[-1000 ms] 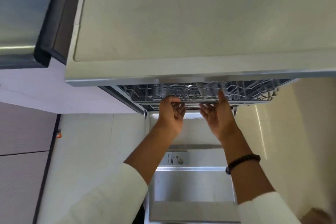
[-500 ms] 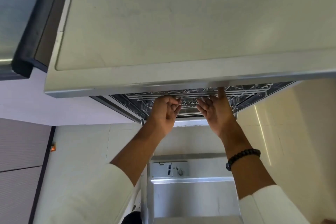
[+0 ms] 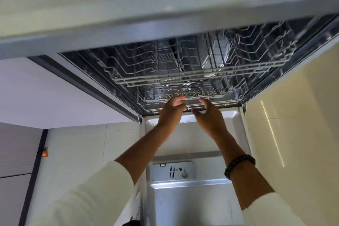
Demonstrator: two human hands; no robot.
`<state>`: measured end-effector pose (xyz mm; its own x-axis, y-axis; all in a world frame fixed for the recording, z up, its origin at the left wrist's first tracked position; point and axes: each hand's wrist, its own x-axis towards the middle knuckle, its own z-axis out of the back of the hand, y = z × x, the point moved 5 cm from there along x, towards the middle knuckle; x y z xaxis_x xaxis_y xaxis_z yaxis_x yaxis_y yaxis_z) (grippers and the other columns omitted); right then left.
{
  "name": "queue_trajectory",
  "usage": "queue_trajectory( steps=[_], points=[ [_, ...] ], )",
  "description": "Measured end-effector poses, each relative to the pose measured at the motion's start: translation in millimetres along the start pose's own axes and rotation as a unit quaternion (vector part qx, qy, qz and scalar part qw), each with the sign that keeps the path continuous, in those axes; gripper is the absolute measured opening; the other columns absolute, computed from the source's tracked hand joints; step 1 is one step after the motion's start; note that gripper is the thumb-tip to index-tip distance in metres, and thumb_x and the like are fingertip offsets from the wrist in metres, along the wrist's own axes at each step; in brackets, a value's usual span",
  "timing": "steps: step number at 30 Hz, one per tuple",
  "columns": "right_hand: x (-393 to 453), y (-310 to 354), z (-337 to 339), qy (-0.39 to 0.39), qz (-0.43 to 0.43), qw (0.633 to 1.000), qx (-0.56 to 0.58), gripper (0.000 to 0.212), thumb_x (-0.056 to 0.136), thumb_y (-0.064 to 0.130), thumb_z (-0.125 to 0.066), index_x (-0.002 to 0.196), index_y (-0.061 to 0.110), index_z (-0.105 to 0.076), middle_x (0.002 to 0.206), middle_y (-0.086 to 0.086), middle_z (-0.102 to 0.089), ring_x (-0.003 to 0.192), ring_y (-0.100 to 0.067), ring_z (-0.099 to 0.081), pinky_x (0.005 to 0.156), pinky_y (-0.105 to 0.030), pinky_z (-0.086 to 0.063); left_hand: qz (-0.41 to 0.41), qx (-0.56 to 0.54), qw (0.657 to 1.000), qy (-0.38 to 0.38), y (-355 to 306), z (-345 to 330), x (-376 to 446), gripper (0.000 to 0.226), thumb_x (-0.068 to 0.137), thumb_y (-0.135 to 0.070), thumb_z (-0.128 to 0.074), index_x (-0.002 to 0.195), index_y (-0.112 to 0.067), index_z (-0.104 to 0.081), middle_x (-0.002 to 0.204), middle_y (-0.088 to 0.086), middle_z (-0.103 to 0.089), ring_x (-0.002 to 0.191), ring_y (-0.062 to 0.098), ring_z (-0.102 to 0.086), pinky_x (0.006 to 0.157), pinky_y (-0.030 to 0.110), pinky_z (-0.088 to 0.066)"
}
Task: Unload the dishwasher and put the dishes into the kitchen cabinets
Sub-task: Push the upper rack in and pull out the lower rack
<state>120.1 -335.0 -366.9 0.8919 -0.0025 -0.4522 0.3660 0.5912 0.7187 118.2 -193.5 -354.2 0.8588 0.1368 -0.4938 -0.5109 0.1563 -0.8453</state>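
Two hands at lower grey wire dishwasher rack (image 3: 192,103): our left hand (image 3: 171,113) curls round its front rail, right hand (image 3: 209,115) w/ fingers loose, gripping nothing.

The dishwasher (image 3: 183,82) is sitting under the counter (image 3: 128,5). Inside it, the upper rack (image 3: 201,64) is lying above the lower rack (image 3: 183,101); its open door (image 3: 192,198) is lying before it.

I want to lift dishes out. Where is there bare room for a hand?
Bare: the open door panel between lower rack and detergent dispenser. Crowded: the lower rack's front rail, where the left hand and right hand meet.
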Motion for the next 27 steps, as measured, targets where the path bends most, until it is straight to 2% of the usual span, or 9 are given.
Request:
queue_trajectory(
  steps=[2,5,6,8,10,13,17,23,27],
  points=[
    [20.2,-21.6,-15.9,-0.012,0.061,0.982,-0.179,0.07,0.094,0.033,-0.06,0.154,0.022,-0.024,0.163,-0.005,-0.02,0.149,-0.024,-0.021,0.117,-0.038,-0.024,-0.099,0.213,0.972,-0.015,24.7,-4.8,25.5,0.05,0.085,-0.01,-0.062,0.134,-0.016,-0.054,0.134,0.008,-0.054,0.12,0.019,-0.052,0.096,0.026,-0.04],
    [58.0,-38.4,-23.9,-0.077,0.13,0.933,-0.326,0.084,0.095,0.03,-0.057,0.157,0.024,-0.002,0.165,-0.007,0.002,0.152,-0.029,-0.001,0.122,-0.044,-0.009,-0.252,0.438,0.862,-0.035,48.4,-8.3,67.4,0.066,0.083,-0.025,-0.063,0.145,-0.015,-0.041,0.148,0.01,-0.039,0.138,0.026,-0.036,0.114,0.038,-0.031],
    [72.2,-43.8,-25.8,-0.09,0.138,0.924,-0.345,0.085,0.095,0.027,-0.056,0.158,0.024,0.001,0.165,-0.008,0.004,0.152,-0.029,0.002,0.123,-0.045,-0.005,-0.275,0.485,0.829,-0.039,54.9,-8.9,81.1,0.069,0.086,-0.028,-0.061,0.148,-0.015,-0.035,0.152,0.01,-0.034,0.141,0.027,-0.03,0.117,0.04,-0.027],
    [100.5,-55.8,-34.2,-0.085,0.143,0.91,-0.38,0.085,0.093,0.024,-0.054,0.158,0.024,0.001,0.165,-0.009,0.001,0.152,-0.03,0.003,0.123,-0.047,-0.004,-0.27,0.542,0.796,-0.018,68.9,-10.5,106.9,0.07,0.092,-0.033,-0.056,0.153,-0.018,-0.024,0.158,0.009,-0.026,0.145,0.027,-0.022,0.119,0.042,-0.02],
    [122.6,-67.5,-44.9,-0.084,0.15,0.901,-0.398,0.083,0.09,0.02,-0.057,0.157,0.025,-0.008,0.164,-0.01,-0.01,0.152,-0.032,-0.005,0.123,-0.049,-0.008,-0.236,0.555,0.797,0.006,85.5,-10.7,126.2,0.069,0.096,-0.037,-0.051,0.154,-0.019,-0.018,0.159,0.01,-0.024,0.146,0.028,-0.023,0.119,0.04,-0.019],
    [140.7,-76.0,-53.2,-0.111,0.163,0.904,-0.379,0.074,0.086,0.016,-0.063,0.149,0.025,-0.027,0.155,-0.013,-0.03,0.145,-0.037,-0.025,0.12,-0.051,-0.022,-0.242,0.565,0.789,0.014,104.3,-11.7,141.4,0.063,0.097,-0.037,-0.051,0.151,-0.015,-0.028,0.152,0.011,-0.039,0.139,0.029,-0.035,0.116,0.036,-0.024],
    [139.9,-71.6,-50.0,-0.105,0.175,0.926,-0.318,0.066,0.087,0.012,-0.066,0.145,0.027,-0.038,0.148,-0.009,-0.041,0.12,-0.033,-0.057,0.099,-0.045,-0.05,-0.261,0.572,0.778,-0.006,116.2,-10.6,144.9,0.056,0.095,-0.037,-0.054,0.142,-0.008,-0.042,0.146,0.014,-0.046,0.135,0.029,-0.04,0.114,0.036,-0.027],
    [116.5,-71.7,-47.0,-0.075,0.161,0.93,-0.323,0.046,0.087,0.018,-0.071,0.13,0.018,-0.054,0.127,-0.01,-0.059,0.106,-0.031,-0.065,0.086,-0.039,-0.053,-0.213,0.582,0.784,0.026,131.6,-15.7,127.3,0.059,0.094,-0.037,-0.053,0.142,-0.005,-0.04,0.15,0.013,-0.041,0.139,0.028,-0.035,0.116,0.035,-0.022],
    [86.6,-83.3,-48.9,-0.063,0.149,0.929,-0.332,0.045,0.085,0.021,-0.074,0.127,0.016,-0.057,0.12,-0.012,-0.063,0.103,-0.032,-0.065,0.084,-0.039,-0.053,-0.233,0.52,0.822,0.019,131.3,-14.3,97.5,0.058,0.092,-0.032,-0.058,0.145,-0.015,-0.041,0.144,0.009,-0.048,0.133,0.028,-0.041,0.113,0.035,-0.026]
  ],
)
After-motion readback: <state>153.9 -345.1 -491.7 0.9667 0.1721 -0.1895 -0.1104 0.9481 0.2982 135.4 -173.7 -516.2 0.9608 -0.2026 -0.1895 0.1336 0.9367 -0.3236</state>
